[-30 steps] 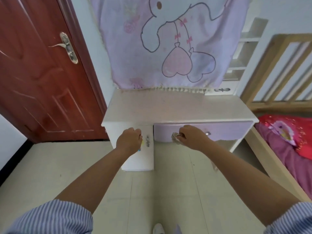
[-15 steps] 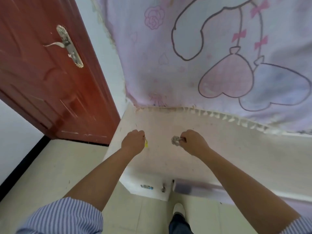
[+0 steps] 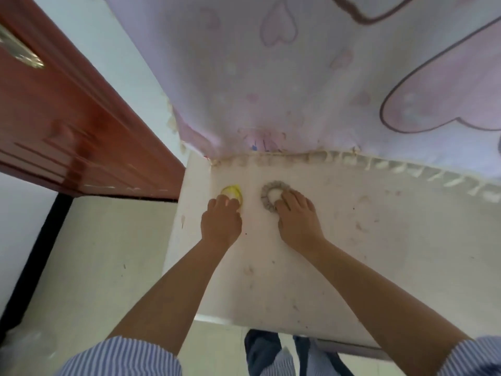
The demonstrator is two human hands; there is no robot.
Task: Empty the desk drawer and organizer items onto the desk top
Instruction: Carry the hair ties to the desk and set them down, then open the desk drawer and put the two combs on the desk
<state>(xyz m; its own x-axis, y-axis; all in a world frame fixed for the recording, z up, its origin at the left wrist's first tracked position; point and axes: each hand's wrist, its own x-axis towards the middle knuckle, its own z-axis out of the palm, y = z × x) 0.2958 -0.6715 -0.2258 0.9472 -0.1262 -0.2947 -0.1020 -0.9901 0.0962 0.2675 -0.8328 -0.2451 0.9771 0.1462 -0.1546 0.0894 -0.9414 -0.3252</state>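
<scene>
Both forearms are seen extended forward over the desk top [image 3: 339, 240], palms down, wrists roughly level, striped sleeves pushed up near the elbows. The left hand [image 3: 221, 222] is held curled, knuckles up, its fingertips pressed onto the near edge of a yellow hair band [image 3: 231, 190] that lies flat on the desk surface; whether the band is pinched or merely pressed cannot be told, since the fingertips are hidden under the knuckles. The right hand [image 3: 296, 218] is spread a little flatter, its fingers laid over the near right arc of a grey scrunchie [image 3: 267, 195], which also lies flat on the desk; the far and left parts of the ring are left uncovered (a pinch versus a plain resting touch cannot be told here either). The two items are placed just beyond the respective fingertips, side by side, near but apart, toward the rear left corner of the desk. Just beyond both items a fringed pale purple cloth [image 3: 298, 77] is hung down to the desk's rear edge, printed with hearts and outlined cartoon shapes. No legible writing, brand or label is found on any surface. To the left of the left hand a red-brown door [image 3: 67, 118] is seen.
</scene>
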